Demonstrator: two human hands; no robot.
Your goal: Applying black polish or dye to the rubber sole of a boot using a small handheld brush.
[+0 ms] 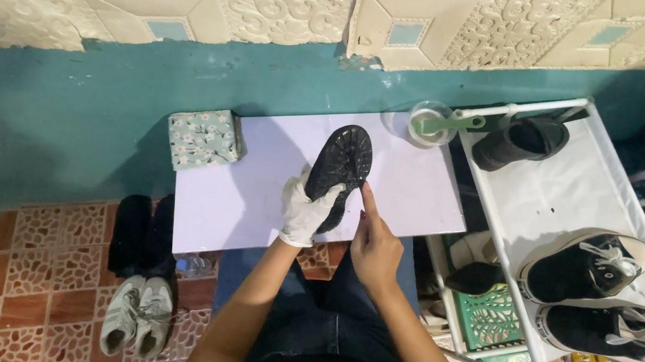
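Gloved left hand (pixel 307 209) grips the black shoe (pixel 338 171) sole-up over the white desk (pixel 249 195), upper hidden. Bare right hand (pixel 373 247) touches its right edge, grip half-curled, holding nothing visible, fingertips hard to make out.

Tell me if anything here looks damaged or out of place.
The wall panelling is damaged: its lower edge above the teal wall is ragged and chipped. Only the left hand is gloved, holding a black shoe sole-up; the right hand is bare.
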